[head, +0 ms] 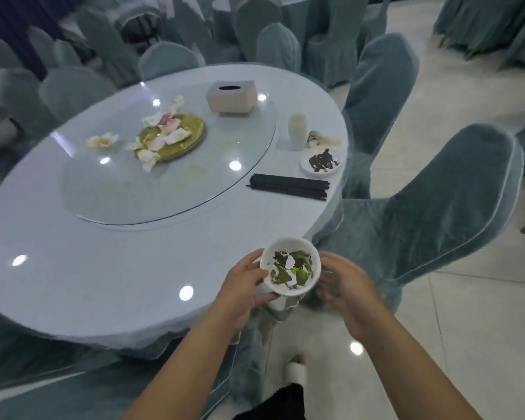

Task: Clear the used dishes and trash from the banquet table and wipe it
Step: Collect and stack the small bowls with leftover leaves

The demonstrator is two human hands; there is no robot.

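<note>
round, glossy pale-blue banquet table (73,268) at frame centre; at its lower-right edge the left hand (243,286) grips a white bowl (290,269) of leafy scraps, right hand (346,286) loosely curled beside it, its hold unclear.

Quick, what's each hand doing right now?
Left hand: holding the white bowl of scraps by its rim.
Right hand: blurred beside the bowl, so its grip cannot be told.

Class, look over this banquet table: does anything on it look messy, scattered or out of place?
Yes. Crumpled tissues lie strewn over and beside the gold plate on the glass turntable, one off to its left. A small plate near the right edge holds dark scraps. Greenish smears mark the glass.
</note>
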